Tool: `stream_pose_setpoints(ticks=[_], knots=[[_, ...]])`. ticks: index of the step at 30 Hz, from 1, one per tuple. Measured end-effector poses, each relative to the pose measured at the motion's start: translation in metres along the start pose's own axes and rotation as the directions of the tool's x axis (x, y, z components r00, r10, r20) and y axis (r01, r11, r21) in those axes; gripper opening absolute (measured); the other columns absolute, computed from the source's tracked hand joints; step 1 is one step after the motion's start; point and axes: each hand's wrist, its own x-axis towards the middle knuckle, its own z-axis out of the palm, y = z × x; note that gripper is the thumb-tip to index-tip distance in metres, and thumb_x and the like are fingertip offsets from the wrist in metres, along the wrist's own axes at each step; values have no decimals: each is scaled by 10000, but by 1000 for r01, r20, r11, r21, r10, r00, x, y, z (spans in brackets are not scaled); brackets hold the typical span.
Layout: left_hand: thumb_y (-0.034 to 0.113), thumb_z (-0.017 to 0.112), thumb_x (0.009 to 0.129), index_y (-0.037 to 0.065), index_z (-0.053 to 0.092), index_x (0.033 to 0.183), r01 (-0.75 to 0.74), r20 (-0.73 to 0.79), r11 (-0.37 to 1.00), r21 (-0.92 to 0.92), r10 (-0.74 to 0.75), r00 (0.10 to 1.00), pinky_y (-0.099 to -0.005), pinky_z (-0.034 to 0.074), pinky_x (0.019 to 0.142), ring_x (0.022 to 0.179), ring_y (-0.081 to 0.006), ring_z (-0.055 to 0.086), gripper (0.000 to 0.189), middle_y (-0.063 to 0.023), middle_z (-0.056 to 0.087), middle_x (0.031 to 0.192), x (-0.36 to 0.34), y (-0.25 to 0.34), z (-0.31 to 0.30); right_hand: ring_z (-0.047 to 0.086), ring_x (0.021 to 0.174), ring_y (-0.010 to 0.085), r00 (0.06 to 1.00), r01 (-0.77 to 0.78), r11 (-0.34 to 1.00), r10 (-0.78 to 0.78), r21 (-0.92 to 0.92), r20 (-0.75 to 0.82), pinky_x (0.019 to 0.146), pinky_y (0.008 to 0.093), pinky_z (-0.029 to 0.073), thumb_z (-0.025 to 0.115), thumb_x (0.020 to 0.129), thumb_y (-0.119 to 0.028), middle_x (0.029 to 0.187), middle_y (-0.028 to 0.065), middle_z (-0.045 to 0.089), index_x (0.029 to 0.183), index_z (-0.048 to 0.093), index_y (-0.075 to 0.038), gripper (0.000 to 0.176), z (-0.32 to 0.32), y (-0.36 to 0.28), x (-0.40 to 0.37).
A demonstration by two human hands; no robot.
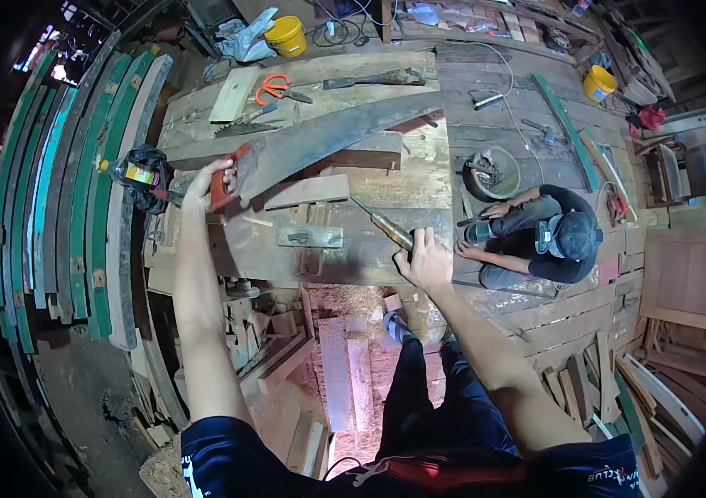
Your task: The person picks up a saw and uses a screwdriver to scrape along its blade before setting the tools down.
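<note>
My left hand (208, 184) grips the orange handle of a large hand saw (328, 137), whose long blade lies slanted across the wooden workbench (403, 195) toward the upper right. My right hand (425, 259) is closed around the wooden handle of a chisel (382, 222), its thin metal shaft pointing up-left over the bench top. A small plank (307, 191) and a wooden hand plane (310, 237) lie between my two hands.
Orange scissors (272, 86), a second saw (241, 129) and a board lie at the bench's far end. A bottle (130, 173) sits left. Another person (548, 241) crouches right with a power tool. Green planks (79, 191) stack left; yellow buckets (286, 35) beyond.
</note>
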Motion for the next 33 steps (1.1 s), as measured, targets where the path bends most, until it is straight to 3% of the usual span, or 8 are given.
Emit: stream_pose_setpoints(ticks=[5, 13, 14, 17, 18, 21, 25, 33], knots=[[295, 753, 846, 104, 617, 847, 42, -224, 997, -72, -57, 973, -267, 502, 539, 563, -101, 570, 234, 22, 607, 674, 1, -17, 5, 642, 818, 334, 999, -21, 999, 20, 24, 32, 702, 439, 538, 637, 801, -412, 964, 164, 522, 1023, 464, -24, 479, -2, 0, 1], [486, 677, 867, 118, 623, 759, 6, -526, 878, 479, 281, 803, -266, 420, 492, 542, -78, 512, 387, 10, 574, 644, -8, -18, 45, 641, 843, 331, 998, -22, 1000, 21, 16, 52, 720, 435, 544, 627, 807, -423, 970, 162, 518, 1027, 463, -26, 483, -5, -1, 1], [553, 657, 849, 57, 673, 758, 50, -507, 805, 591, 323, 799, -341, 494, 561, 603, -170, 614, 504, -80, 654, 689, -3, -15, 36, 635, 868, 330, 997, -33, 999, 31, 24, 71, 739, 437, 539, 628, 806, -422, 967, 162, 519, 1028, 462, -33, 478, -6, -2, 1], [628, 638, 814, -32, 699, 821, 282, -478, 387, 878, 747, 463, -417, 533, 693, 769, -349, 688, 663, -211, 701, 813, 15, -10, 23, 631, 879, 329, 1000, -10, 999, 9, 33, 23, 749, 437, 534, 628, 807, -419, 963, 161, 518, 1027, 463, -38, 470, -3, -1, 0], [728, 608, 759, -95, 677, 912, 154, -394, 367, 918, 783, 481, -465, 494, 865, 976, -444, 647, 840, -328, 662, 934, 3, -4, 41, 631, 886, 327, 999, -18, 999, 17, 32, 29, 748, 438, 530, 630, 803, -418, 957, 160, 521, 1021, 466, -38, 468, -4, -2, 0], [705, 595, 785, -109, 666, 888, 349, -428, 298, 888, 814, 393, -481, 497, 854, 967, -448, 644, 824, -341, 652, 912, 19, 9, 37, 632, 870, 329, 1000, -17, 1000, 17, 8, 16, 736, 436, 531, 634, 797, -419, 961, 163, 522, 1019, 467, -38, 471, -1, -2, 1], [644, 545, 858, -101, 651, 962, 263, -356, 265, 928, 841, 407, -525, 488, 842, 959, -488, 625, 760, -357, 638, 930, 22, 20, 51, 635, 835, 333, 1000, -12, 1000, 12, 14, 19, 718, 434, 533, 637, 795, -420, 963, 169, 520, 1030, 465, -36, 482, -2, -3, 1], [625, 331, 939, -104, 609, 1109, 473, -447, 186, 861, 720, 531, -513, 477, 911, 1038, -478, 606, 798, -345, 626, 1055, 27, 21, 46, 629, 872, 328, 999, -22, 1000, 22, 18, 40, 744, 432, 526, 643, 796, -412, 977, 164, 512, 1045, 460, -36, 487, -3, -2, 1]])
